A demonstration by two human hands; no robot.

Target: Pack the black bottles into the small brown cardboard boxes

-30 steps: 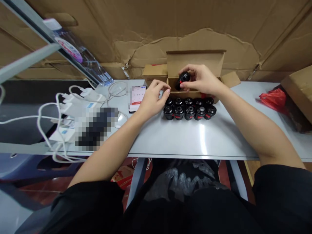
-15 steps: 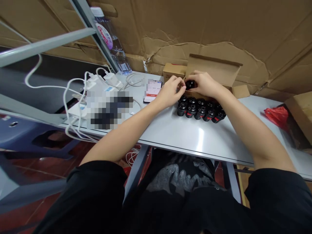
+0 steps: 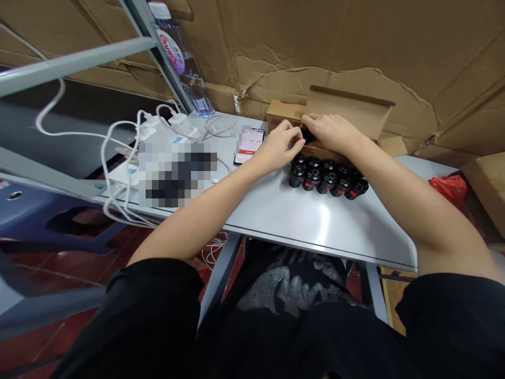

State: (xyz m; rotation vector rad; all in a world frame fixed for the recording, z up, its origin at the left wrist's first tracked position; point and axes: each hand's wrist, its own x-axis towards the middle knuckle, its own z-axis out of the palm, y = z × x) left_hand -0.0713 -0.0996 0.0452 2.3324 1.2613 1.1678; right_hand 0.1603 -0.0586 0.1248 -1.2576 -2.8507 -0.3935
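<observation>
Black cap part [image 3: 307, 138] now sits low at the mouth of the open cardboard box [image 3: 351, 108], pinched between both hands; a second ago it was held higher, clear of the box edge, by the right alone. Right hand [image 3: 331, 132] curled over it, fingers closed on it. Left hand [image 3: 278, 147] has come in from the row to meet it, fingertips touching the part, partly curled. Looks like seating or fitting at the box. Two rows of black-and-red parts [image 3: 327, 179] unchanged on the surface [image 3: 307, 221], just in front. Phone [image 3: 249, 145] left of hands, chargers and cables [image 3: 130, 158] further left.
</observation>
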